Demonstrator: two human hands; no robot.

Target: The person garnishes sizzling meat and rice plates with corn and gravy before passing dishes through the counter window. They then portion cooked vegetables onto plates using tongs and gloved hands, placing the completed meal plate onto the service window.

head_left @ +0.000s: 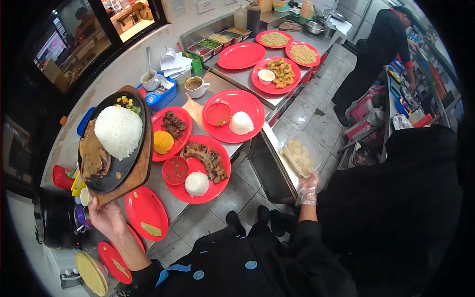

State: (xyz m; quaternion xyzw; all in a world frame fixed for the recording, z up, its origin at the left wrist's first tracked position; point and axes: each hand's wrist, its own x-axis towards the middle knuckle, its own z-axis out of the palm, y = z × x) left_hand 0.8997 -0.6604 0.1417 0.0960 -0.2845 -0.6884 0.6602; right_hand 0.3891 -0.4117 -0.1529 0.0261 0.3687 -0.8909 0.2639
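My left hand, bare, grips the lower end of a wooden board and holds it up, tilted. A black sizzling plate sits on the board, with a mound of white rice, browned meat under sauce and a few corn and green vegetable pieces. My right hand, in a clear plastic glove, holds a clear plastic container of pale pieces over the counter edge. Close to the board are red plates of grilled ribs, skewered meat and rice with sauce.
Farther along the counter stand fried rings, noodle plates, an oval red plate and topping trays. One person in black stands close on my right; another person bends at the shelves. An open drawer juts out.
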